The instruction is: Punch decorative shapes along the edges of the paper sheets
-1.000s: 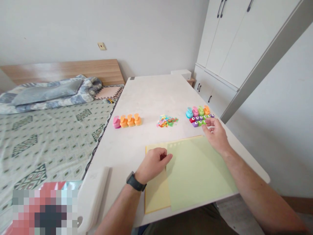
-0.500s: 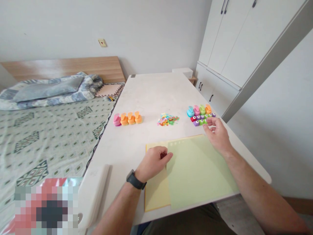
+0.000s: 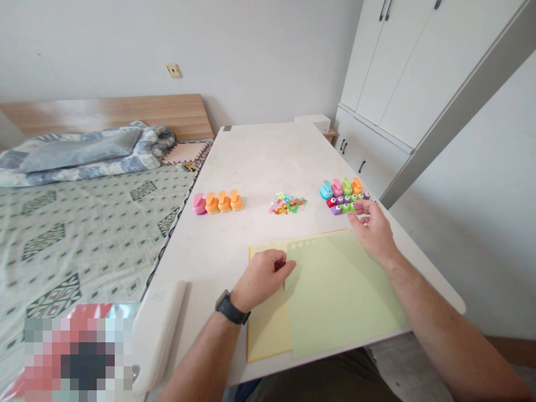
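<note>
My left hand (image 3: 266,279), with a dark watch (image 3: 230,308) on its wrist, rests over the left side of the paper. Its fingers are curled into a loose fist and I see nothing in it. Beneath it lie a pale green sheet (image 3: 335,296) and, partly covered, a yellow sheet (image 3: 268,329). The green sheet has a short row of small punched holes along its top left edge. My right hand (image 3: 372,229) hovers near the small craft punches (image 3: 345,207), thumb and fingers apart, holding nothing visible. It hides part of their front row.
Larger punches (image 3: 341,188) stand behind the small ones. A pile of colourful paper cutouts (image 3: 287,204) lies mid-table, with pink and orange punches (image 3: 218,202) to its left. A long white device (image 3: 161,335) sits at the table's left edge, beside the bed (image 3: 96,223).
Both hands keep their places and poses. The view shifts only very slightly; the papers, punches and cutouts stay where they were.
</note>
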### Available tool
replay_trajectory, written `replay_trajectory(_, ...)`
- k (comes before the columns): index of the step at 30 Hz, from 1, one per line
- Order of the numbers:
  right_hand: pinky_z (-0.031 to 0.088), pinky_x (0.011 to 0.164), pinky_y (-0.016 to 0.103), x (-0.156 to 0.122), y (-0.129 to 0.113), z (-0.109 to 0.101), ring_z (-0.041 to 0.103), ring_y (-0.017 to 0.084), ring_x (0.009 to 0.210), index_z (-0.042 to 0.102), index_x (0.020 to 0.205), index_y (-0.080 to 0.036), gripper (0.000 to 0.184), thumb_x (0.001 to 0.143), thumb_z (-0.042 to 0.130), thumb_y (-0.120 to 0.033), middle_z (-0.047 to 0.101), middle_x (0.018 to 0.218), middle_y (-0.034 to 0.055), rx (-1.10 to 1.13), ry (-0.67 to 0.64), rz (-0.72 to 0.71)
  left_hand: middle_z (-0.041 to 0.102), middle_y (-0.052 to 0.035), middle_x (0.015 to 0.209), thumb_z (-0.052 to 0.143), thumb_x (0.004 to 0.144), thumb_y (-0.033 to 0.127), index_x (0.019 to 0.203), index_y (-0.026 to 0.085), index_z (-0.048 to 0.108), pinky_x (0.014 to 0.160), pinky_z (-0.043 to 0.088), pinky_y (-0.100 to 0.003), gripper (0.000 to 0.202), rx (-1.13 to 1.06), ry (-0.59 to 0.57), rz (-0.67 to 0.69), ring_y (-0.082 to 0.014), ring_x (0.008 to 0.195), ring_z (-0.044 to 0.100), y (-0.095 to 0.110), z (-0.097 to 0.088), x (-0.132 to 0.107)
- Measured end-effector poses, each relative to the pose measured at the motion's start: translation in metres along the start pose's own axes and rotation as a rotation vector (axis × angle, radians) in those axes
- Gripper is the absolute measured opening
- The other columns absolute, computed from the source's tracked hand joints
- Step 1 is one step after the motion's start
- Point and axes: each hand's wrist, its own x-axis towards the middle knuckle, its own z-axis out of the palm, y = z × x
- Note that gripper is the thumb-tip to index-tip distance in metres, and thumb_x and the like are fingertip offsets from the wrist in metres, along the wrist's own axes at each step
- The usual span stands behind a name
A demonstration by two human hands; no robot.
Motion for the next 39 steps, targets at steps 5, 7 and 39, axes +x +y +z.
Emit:
replay_trajectory(5,0.055,0.072,0.039,-0.0002,0.0014,0.0009,0.064,0.026,0.099,0.057,0.119,-0.024,0.036,0.089,0.063,-0.043,0.066,0.113,0.0110,0.007,0.000,-0.003,0.045,0.0029,0.060,0.051,0.093,0.044,0.063,0.018,0.045,0.056,0.025,-0.027,0.040,-0.001,-0.005,-0.003,-0.0107,0.057,0.037,0.0012,-0.0008,0.0002)
replay_trajectory(7,0.055,0.072,0.039,-0.0003,0.0018,0.0013,0.064,0.026,0.099,0.057,0.118,-0.024,0.036,0.089,0.063,-0.044,0.066,0.113,0.0111,0.013,0.001,-0.002,0.044,0.0029,0.060,0.051,0.093,0.044,0.063,0.019,0.045,0.056,0.025,-0.027,0.040,0.003,-0.011,-0.008,-0.0108,0.057,0.037,0.0015,-0.0011,0.0002)
replay_trajectory(39,0.055,0.072,0.038,-0.0004,-0.0002,-0.0003,0.064,0.025,0.099,0.057,0.120,-0.023,0.035,0.090,0.064,-0.040,0.066,0.117,0.0109,0.014,-0.012,-0.020,0.045,0.0034,0.060,0.051,0.094,0.044,0.064,0.018,0.046,0.056,0.026,-0.026,0.040,0.001,-0.009,-0.004,-0.0102,0.058,0.037,-0.0003,0.0000,0.0002)
